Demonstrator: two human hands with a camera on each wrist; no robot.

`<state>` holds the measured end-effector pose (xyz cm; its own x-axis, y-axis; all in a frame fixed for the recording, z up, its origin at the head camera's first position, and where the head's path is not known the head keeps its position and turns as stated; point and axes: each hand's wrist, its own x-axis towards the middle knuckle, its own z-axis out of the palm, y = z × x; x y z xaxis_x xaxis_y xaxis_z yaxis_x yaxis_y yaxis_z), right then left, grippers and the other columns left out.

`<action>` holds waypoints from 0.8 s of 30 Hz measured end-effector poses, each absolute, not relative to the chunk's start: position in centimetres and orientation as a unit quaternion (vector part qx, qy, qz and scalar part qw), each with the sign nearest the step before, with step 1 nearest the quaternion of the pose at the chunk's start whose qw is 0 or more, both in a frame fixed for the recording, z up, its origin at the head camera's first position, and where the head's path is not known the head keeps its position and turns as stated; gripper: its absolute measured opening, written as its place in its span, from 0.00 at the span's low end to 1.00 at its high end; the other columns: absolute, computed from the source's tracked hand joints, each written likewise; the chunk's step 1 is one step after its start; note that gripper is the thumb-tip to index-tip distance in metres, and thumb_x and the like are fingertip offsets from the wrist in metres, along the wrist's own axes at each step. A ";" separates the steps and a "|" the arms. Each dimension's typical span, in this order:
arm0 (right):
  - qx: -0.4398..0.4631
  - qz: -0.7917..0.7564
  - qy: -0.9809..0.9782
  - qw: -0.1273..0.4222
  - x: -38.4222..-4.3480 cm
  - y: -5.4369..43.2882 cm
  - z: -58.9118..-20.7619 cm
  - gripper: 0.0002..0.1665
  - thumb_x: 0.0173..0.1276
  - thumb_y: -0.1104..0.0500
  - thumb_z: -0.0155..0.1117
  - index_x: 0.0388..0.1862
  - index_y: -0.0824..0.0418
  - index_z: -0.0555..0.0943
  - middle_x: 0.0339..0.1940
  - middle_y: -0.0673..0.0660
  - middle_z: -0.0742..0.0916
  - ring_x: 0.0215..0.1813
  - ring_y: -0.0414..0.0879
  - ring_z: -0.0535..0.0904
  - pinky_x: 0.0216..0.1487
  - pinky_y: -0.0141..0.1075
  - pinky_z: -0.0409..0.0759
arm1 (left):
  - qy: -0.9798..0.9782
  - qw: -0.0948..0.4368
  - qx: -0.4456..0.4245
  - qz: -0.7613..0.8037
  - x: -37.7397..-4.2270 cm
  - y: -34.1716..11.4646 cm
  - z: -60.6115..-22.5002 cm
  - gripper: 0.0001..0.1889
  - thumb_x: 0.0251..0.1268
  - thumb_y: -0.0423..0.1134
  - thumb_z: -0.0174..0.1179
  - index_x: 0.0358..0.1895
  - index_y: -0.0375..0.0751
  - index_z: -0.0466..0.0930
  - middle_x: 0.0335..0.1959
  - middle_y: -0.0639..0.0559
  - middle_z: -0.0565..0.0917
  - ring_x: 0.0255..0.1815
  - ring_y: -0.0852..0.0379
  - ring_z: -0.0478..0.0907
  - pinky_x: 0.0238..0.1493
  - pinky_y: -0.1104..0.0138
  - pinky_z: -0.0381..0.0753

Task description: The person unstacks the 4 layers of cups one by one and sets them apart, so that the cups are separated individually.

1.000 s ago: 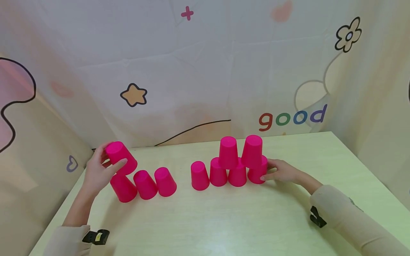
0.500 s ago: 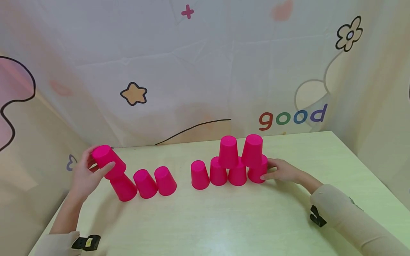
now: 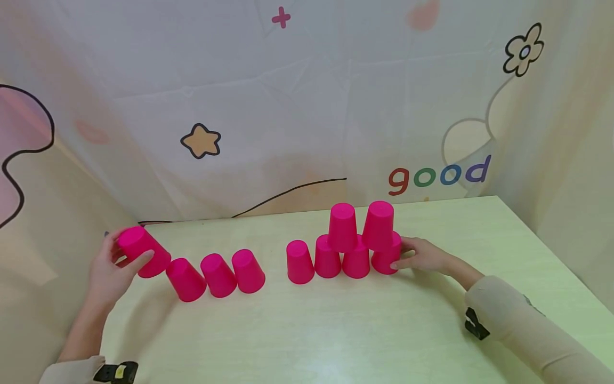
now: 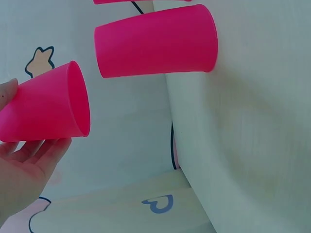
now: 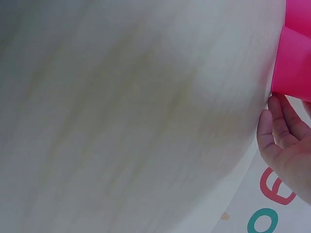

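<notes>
Grips the raised cup (image 3: 144,252) in the left hand (image 3: 109,274), mouth down, off the left side of the worktop (image 3: 307,330). Has the fingers (image 4: 57,151) clamped on that cup from opposite sides, with the thumb nearer the head camera. Looks almost in contact with the end cup (image 3: 186,280) in the head view, yet apart from it by a plain gap in the left wrist view. Next along, close together and upside down: the middle cup (image 3: 218,276) and the inner cup (image 3: 248,271).

Farther right, in another upside-down row: the bare cup (image 3: 300,262) with nothing on it, the second cup (image 3: 328,257), the third cup (image 3: 356,257) and the base cup (image 3: 386,254). On these, bridging neighbours: the left upper cup (image 3: 342,228) and the right upper cup (image 3: 379,225). Holds the base cup low down in the right hand (image 3: 424,255), clamped between thumb in front and fingers behind; cannot tell how firmly.

Could drag the base cup outward by drawing back before letting go, robbing the right upper cup of support. Could also jolt both upper cups by pressing inward. On the left, could knock the end cup out of line by lowering too close, or drop the raised cup through a slack grip.
</notes>
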<state>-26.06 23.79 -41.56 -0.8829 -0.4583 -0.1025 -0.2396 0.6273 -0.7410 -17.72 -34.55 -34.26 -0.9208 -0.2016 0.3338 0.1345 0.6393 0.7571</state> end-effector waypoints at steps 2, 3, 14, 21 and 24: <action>-0.194 -0.384 0.891 0.142 -26.0 23.8 -41.6 0.38 0.54 0.52 0.69 0.62 0.64 0.67 0.52 0.62 0.78 0.53 0.57 0.73 0.54 0.56 0.68 | -0.885 0.196 0.034 -0.422 -17.8 -35.0 -34.6 0.35 0.58 0.40 0.61 0.66 0.40 0.54 0.48 0.58 0.68 0.41 0.68 0.66 0.34 0.83 0.72; -0.193 -0.384 0.891 0.142 -26.0 23.7 -41.5 0.39 0.54 0.52 0.69 0.62 0.64 0.67 0.53 0.62 0.78 0.54 0.57 0.73 0.54 0.56 0.68 | -0.884 0.195 0.044 -0.423 -17.9 -35.4 -34.8 0.36 0.58 0.41 0.61 0.67 0.40 0.53 0.49 0.55 0.68 0.42 0.68 0.65 0.33 0.83 0.71; -0.183 -0.380 0.895 0.142 -26.1 23.8 -41.7 0.41 0.52 0.49 0.70 0.62 0.62 0.66 0.52 0.60 0.78 0.53 0.56 0.72 0.54 0.55 0.69 | -0.871 0.180 0.110 -0.445 -20.5 -40.3 -40.1 0.39 0.55 0.46 0.63 0.68 0.49 0.53 0.58 0.43 0.66 0.52 0.48 0.65 0.36 0.63 0.80; -0.184 -0.387 0.891 0.147 -26.3 23.9 -41.9 0.41 0.53 0.50 0.70 0.62 0.62 0.66 0.53 0.60 0.78 0.55 0.57 0.72 0.55 0.56 0.68 | -0.889 0.119 0.101 -0.430 -19.3 -39.3 -39.9 0.41 0.57 0.50 0.61 0.68 0.38 0.47 0.57 0.37 0.64 0.53 0.42 0.64 0.30 0.69 0.78; -0.183 -0.389 0.891 0.145 -26.2 23.9 -41.9 0.40 0.52 0.50 0.70 0.62 0.62 0.67 0.53 0.60 0.78 0.54 0.56 0.72 0.55 0.55 0.68 | -0.897 0.110 0.093 -0.419 -19.6 -39.8 -40.9 0.42 0.55 0.52 0.62 0.67 0.40 0.49 0.54 0.43 0.66 0.48 0.52 0.66 0.30 0.63 0.80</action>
<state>-26.23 23.89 -41.89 -0.8910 -0.4386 -0.1173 -0.2123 0.6308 -0.7463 -19.57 -39.75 -40.93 -0.9586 -0.2584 0.1193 -0.0744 0.6321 0.7713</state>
